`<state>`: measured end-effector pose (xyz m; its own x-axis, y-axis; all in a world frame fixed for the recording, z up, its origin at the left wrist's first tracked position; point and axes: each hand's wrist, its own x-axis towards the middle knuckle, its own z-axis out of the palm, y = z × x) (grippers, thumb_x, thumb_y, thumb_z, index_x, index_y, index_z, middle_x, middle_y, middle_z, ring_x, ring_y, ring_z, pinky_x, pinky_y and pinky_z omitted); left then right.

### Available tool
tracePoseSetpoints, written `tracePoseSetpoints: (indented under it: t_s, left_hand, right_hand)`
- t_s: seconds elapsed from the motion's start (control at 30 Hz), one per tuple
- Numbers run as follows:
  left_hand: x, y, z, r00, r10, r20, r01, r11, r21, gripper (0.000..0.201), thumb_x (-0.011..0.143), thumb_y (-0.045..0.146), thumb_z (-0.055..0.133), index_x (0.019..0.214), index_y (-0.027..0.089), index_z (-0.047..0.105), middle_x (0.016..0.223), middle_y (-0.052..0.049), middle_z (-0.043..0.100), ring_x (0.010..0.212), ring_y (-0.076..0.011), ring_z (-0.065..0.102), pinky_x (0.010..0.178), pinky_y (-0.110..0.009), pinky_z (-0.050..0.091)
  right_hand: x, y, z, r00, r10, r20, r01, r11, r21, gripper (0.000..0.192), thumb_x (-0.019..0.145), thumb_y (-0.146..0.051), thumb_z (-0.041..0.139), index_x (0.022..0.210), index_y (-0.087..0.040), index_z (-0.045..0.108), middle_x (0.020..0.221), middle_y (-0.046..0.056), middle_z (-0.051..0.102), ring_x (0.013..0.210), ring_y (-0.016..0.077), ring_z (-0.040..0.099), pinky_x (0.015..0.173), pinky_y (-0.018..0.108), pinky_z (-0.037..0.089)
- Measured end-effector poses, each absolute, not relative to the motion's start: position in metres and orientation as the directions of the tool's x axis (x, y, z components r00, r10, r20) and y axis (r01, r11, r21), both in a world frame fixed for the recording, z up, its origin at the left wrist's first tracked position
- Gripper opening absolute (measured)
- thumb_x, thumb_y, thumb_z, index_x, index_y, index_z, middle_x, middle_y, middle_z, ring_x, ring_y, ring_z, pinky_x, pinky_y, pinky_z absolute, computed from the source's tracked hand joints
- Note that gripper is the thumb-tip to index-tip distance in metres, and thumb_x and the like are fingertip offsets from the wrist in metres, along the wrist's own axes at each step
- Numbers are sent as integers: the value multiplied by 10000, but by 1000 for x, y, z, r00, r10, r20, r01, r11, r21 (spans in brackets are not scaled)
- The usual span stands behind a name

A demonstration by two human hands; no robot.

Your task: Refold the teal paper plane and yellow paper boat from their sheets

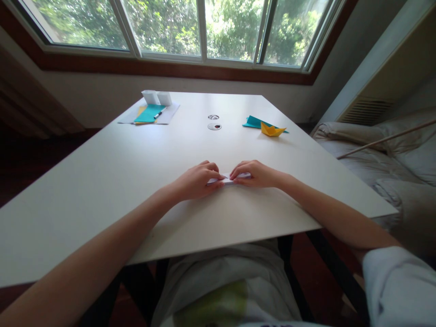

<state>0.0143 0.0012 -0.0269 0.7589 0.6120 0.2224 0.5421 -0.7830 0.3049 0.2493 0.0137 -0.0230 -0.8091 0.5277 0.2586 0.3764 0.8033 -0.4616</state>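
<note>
A small folded piece of white paper (227, 180) lies flat on the white table (136, 181), near its front edge. My left hand (197, 180) presses on its left end with curled fingers. My right hand (255, 174) pinches and presses its right end. The fingertips of both hands almost meet over the paper, and most of the paper is hidden under them.
A yellow paper boat (271, 130) and a teal folded paper (254, 121) sit at the far right. At the far left lie teal and yellow sheets (149, 113) with a pen (159, 113) and two white paper boxes (157, 97). Two round cable holes (214, 126) mark the table's middle. A bed (391, 159) stands to the right.
</note>
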Motion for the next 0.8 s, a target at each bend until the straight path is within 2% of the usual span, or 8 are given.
tracePoseSetpoints:
  t_s: [0.23, 0.5, 0.8]
  left_hand:
    - [14, 1, -26, 754, 625, 203, 546, -768, 334, 298, 886, 359, 447, 1023, 234, 681, 915, -80, 610, 889, -191, 537, 768, -297, 428]
    - [15, -1, -23, 761, 625, 174, 582, -776, 245, 290, 846, 346, 503, 1057, 233, 667, 928, -74, 608, 887, -199, 533, 763, -295, 434]
    - [14, 1, -26, 752, 636, 174, 593, -768, 244, 264, 817, 320, 527, 1030, 221, 647, 969, -66, 613, 919, -214, 533, 787, -318, 433]
  right_hand:
    - [249, 13, -20, -794, 567, 219, 425, 776, -465, 192, 836, -246, 532, 922, -158, 679, 898, 78, 690, 799, 156, 621, 723, 264, 465]
    - [246, 10, -19, -802, 557, 217, 442, 797, -412, 187, 824, -215, 530, 925, -151, 674, 872, 78, 685, 795, 160, 612, 741, 273, 454]
    - [244, 10, -20, -764, 602, 234, 497, 779, -382, 206, 851, -215, 480, 897, -159, 672, 814, 54, 682, 725, 140, 599, 696, 249, 437]
